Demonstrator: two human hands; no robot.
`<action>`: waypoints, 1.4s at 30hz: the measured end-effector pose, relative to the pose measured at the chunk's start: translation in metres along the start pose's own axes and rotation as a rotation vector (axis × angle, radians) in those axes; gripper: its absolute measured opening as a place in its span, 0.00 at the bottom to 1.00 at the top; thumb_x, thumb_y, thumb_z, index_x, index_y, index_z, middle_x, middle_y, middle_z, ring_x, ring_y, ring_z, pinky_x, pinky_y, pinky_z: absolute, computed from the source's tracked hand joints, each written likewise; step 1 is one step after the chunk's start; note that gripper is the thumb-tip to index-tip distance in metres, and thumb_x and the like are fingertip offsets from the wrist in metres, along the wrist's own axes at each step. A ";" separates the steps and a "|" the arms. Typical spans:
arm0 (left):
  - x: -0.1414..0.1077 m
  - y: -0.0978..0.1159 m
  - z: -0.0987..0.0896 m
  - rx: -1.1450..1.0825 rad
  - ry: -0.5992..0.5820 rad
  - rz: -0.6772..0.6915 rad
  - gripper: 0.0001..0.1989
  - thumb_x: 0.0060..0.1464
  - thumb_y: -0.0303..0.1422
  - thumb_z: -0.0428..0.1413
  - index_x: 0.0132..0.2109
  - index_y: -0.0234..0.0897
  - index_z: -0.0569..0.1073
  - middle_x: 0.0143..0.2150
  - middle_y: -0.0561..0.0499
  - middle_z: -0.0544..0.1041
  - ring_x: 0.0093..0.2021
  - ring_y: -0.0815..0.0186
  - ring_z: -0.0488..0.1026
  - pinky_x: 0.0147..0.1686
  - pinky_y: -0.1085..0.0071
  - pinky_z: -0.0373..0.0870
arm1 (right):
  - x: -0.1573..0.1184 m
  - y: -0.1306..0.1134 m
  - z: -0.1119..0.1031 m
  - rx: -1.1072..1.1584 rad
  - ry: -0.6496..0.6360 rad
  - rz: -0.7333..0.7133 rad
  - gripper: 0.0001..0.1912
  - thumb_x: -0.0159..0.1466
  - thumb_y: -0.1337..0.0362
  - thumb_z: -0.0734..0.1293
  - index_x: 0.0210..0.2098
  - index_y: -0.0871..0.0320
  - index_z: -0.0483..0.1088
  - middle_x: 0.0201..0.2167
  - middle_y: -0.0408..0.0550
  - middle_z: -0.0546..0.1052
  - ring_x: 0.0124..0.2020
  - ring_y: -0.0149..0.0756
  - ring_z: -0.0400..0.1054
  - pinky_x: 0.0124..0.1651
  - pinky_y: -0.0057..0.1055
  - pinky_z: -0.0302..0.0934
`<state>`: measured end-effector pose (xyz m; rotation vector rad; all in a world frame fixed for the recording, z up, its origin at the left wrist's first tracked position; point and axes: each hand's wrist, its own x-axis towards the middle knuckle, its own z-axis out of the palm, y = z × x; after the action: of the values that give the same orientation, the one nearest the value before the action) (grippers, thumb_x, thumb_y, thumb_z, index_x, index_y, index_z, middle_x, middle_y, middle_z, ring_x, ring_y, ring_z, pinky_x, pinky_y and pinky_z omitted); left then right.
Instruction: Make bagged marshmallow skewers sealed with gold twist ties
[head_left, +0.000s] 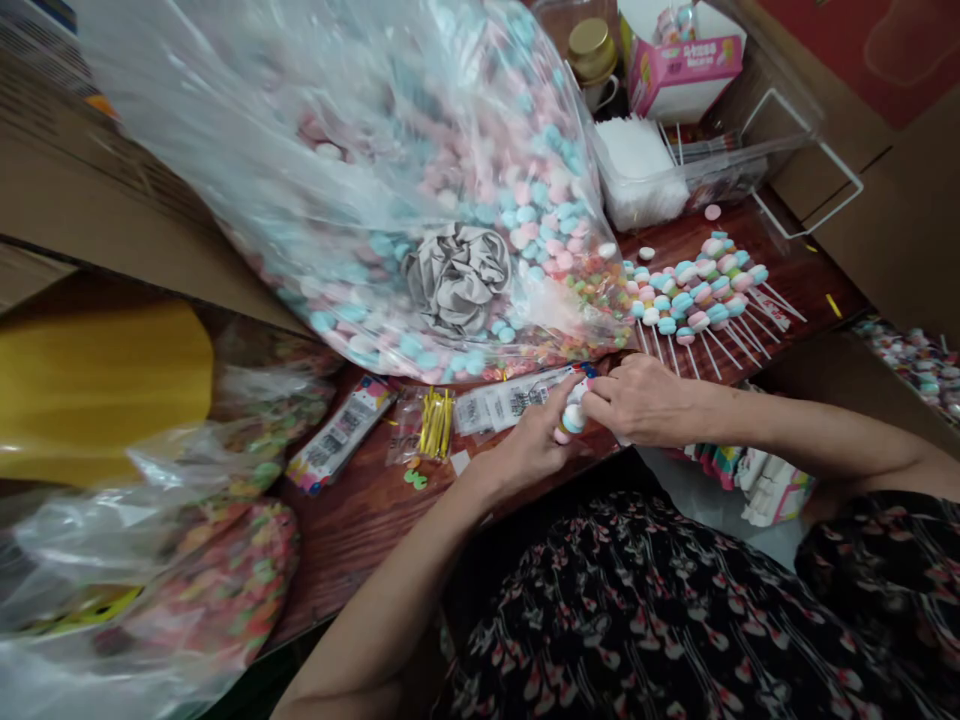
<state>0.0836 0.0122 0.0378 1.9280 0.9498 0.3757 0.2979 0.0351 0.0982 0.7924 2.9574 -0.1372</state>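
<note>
Close to my body, over the table's front edge, my left hand is closed around a candy skewer of white, pink and yellowish pieces. My right hand is closed too, its fingertips pinched at the skewer's upper end; what exactly lies between them is partly hidden. Beyond both hands lie flat printed clear bags. To their left is a small packet of yellow twist ties. Finished-looking candy skewers in pink, blue and white lie in a row on the right, their white sticks pointing toward me.
A huge clear bag of candies fills the back, a crumpled grey cloth on it. Left are bags of gummy candies and a yellow curved object. A plastic bin stands back right. Green and orange gummies lie loose.
</note>
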 end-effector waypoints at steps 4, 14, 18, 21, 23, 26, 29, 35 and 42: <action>-0.009 0.004 -0.018 0.117 0.011 -0.089 0.56 0.43 0.39 0.66 0.71 0.37 0.42 0.56 0.40 0.73 0.53 0.51 0.71 0.54 0.56 0.67 | -0.009 0.016 0.009 -0.020 0.124 0.007 0.08 0.63 0.70 0.59 0.39 0.60 0.68 0.29 0.47 0.75 0.26 0.31 0.61 0.30 0.30 0.41; -0.025 0.001 -0.038 -0.352 -0.331 -0.354 0.12 0.44 0.35 0.64 0.36 0.36 0.74 0.28 0.58 0.72 0.28 0.69 0.67 0.30 0.74 0.65 | -0.016 0.030 0.007 -0.121 0.536 -0.158 0.11 0.68 0.69 0.58 0.32 0.59 0.69 0.27 0.44 0.71 0.29 0.31 0.58 0.35 0.32 0.46; -0.021 0.007 -0.030 -0.547 -0.490 -0.452 0.16 0.38 0.36 0.67 0.28 0.36 0.68 0.21 0.61 0.65 0.21 0.73 0.61 0.22 0.76 0.59 | -0.015 0.028 -0.006 -0.206 0.591 -0.316 0.09 0.68 0.68 0.59 0.34 0.58 0.69 0.29 0.43 0.71 0.30 0.31 0.57 0.37 0.33 0.47; -0.018 0.011 -0.021 -0.666 -0.482 -0.526 0.18 0.37 0.38 0.68 0.28 0.37 0.66 0.19 0.61 0.65 0.18 0.73 0.61 0.20 0.75 0.60 | -0.015 0.024 -0.014 -0.226 0.620 -0.387 0.08 0.68 0.67 0.60 0.34 0.56 0.70 0.27 0.42 0.70 0.29 0.31 0.56 0.36 0.34 0.46; -0.015 0.010 -0.014 -0.688 -0.399 -0.512 0.17 0.39 0.38 0.67 0.31 0.37 0.68 0.20 0.61 0.66 0.19 0.73 0.61 0.21 0.74 0.60 | -0.016 0.021 -0.016 -0.212 0.603 -0.357 0.09 0.67 0.66 0.60 0.32 0.57 0.70 0.26 0.42 0.70 0.28 0.31 0.55 0.35 0.34 0.45; -0.013 0.006 -0.003 -0.479 -0.152 -0.385 0.16 0.42 0.38 0.66 0.33 0.35 0.69 0.24 0.59 0.67 0.24 0.72 0.62 0.26 0.74 0.60 | -0.015 0.018 -0.016 -0.154 0.467 -0.189 0.11 0.66 0.69 0.59 0.30 0.58 0.69 0.25 0.43 0.71 0.28 0.32 0.56 0.34 0.34 0.44; -0.015 -0.001 0.003 -0.116 0.051 -0.262 0.12 0.46 0.37 0.63 0.32 0.35 0.70 0.27 0.57 0.68 0.28 0.70 0.64 0.29 0.75 0.59 | -0.014 0.015 -0.017 -0.039 0.347 -0.010 0.10 0.63 0.71 0.58 0.30 0.60 0.70 0.25 0.46 0.72 0.26 0.32 0.57 0.33 0.33 0.43; -0.024 -0.013 -0.006 0.288 0.340 -0.231 0.05 0.48 0.32 0.58 0.30 0.37 0.69 0.27 0.54 0.71 0.27 0.69 0.64 0.28 0.73 0.57 | -0.014 0.008 -0.013 0.041 0.177 0.185 0.08 0.60 0.72 0.59 0.33 0.61 0.71 0.22 0.44 0.73 0.23 0.30 0.55 0.30 0.31 0.38; -0.026 -0.012 -0.008 0.213 0.284 -0.246 0.04 0.43 0.30 0.58 0.29 0.37 0.69 0.23 0.56 0.68 0.25 0.70 0.63 0.26 0.74 0.56 | -0.018 0.000 -0.005 -0.061 0.430 -0.120 0.11 0.64 0.73 0.58 0.35 0.59 0.72 0.26 0.44 0.72 0.28 0.31 0.59 0.33 0.32 0.46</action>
<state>0.0561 0.0015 0.0349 1.9484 1.4473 0.4249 0.3128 0.0269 0.1053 0.7130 3.3919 0.1343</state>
